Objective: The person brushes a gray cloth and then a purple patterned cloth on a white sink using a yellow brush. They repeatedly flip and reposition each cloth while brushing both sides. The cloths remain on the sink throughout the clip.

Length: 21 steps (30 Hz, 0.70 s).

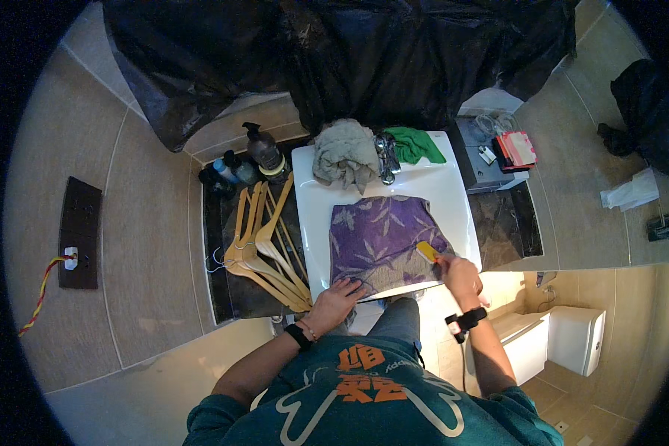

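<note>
A purple and grey cloth [376, 237] with a leaf pattern lies spread over the white washbasin [461, 184]. My right hand [458, 277] grips a yellow scrubbing brush [427, 252] by its handle, and the brush head rests at the cloth's right side. Flat at the near left edge of the cloth is my left hand [334, 305], its fingers apart on the fabric and the basin rim. The cloth covers the bowl of the basin, so the inside is hidden.
Wooden hangers [265, 251] lie left of the basin, below a pump bottle [265, 149] and smaller bottles. A grey towel [345, 153], a chrome faucet [387, 159] and a green cloth [415, 145] line the basin's back. Right stands a grey box [476, 153]; behind hangs black plastic sheeting [362, 61].
</note>
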Available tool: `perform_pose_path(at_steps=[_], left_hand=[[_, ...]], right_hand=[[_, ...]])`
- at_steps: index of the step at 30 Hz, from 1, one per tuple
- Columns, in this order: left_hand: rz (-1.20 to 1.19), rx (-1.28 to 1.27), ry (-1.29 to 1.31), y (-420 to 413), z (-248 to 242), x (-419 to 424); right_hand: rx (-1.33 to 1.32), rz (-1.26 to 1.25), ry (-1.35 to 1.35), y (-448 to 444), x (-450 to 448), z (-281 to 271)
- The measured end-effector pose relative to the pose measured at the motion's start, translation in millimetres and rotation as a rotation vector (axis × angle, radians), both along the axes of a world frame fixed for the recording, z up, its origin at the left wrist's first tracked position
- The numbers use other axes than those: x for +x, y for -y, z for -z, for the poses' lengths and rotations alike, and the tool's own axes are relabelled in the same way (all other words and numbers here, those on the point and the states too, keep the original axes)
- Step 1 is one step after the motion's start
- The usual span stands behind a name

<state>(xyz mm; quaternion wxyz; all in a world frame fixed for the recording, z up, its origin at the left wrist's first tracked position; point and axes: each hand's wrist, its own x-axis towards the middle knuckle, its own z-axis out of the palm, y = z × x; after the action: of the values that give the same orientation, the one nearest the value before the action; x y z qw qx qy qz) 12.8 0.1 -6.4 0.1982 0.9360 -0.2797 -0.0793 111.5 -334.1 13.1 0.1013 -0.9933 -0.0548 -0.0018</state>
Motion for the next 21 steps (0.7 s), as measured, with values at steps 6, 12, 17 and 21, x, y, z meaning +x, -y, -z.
perform_pose_path(at_steps=[6, 12, 17, 21], left_hand=[[-0.055, -0.050, -0.101, -1, -2, -1], [-0.052, -0.066, -0.139, 1, -5, -3], [-0.056, -0.081, -0.110, -2, 1, -2], [-0.052, -0.095, -0.101, 1, -2, -4]], right_hand=[[0.224, -0.298, -0.164, -99, -43, -5], [0.118, -0.088, 0.048, -21, 14, 9], [0.404, -0.441, -0.081, -124, -35, -30], [0.072, -0.138, -0.086, -54, 7, 18]])
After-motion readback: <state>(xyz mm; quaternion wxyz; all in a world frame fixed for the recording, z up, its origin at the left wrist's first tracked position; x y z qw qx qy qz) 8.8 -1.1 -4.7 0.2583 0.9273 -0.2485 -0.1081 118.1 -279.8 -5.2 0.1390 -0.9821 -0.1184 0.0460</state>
